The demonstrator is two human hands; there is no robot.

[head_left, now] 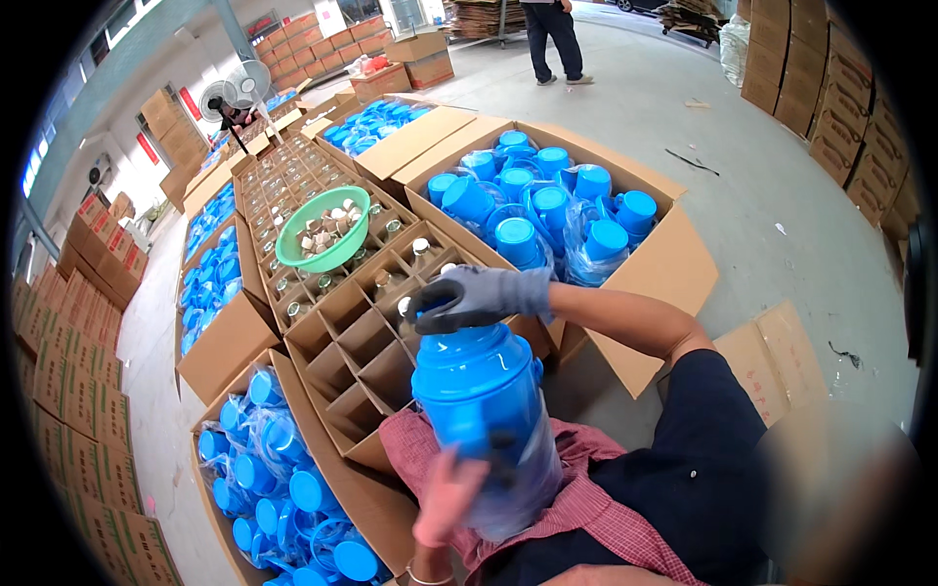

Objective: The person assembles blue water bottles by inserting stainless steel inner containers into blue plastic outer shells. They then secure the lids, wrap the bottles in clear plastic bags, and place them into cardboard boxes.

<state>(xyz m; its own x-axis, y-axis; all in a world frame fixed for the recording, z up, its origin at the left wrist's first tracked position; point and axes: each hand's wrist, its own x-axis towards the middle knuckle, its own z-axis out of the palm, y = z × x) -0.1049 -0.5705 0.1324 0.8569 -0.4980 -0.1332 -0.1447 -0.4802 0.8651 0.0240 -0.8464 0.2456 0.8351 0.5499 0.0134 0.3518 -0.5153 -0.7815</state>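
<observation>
A blue plastic thermos flask (469, 381) stands on my lap, tilted slightly, with clear plastic film round its lower part. My right hand (481, 297), in a grey and black glove, curls over the top of the flask; its palm hides the mouth. Bare and smeared by motion, my left hand (451, 500) is at the near side of the flask, by its handle; whether it grips cannot be told. Just beyond is a divided carton (357, 342) with glass bottle-like liners in some cells. A green bowl (322, 227) of stoppers rests on it.
Open cartons of blue flasks stand at the right (552, 200), left (210, 278) and near left (283, 479). A flattened carton (772, 366) lies on the floor. Stacked boxes line both sides. A person (552, 39) stands far off; fans (234, 88) stand at the far left.
</observation>
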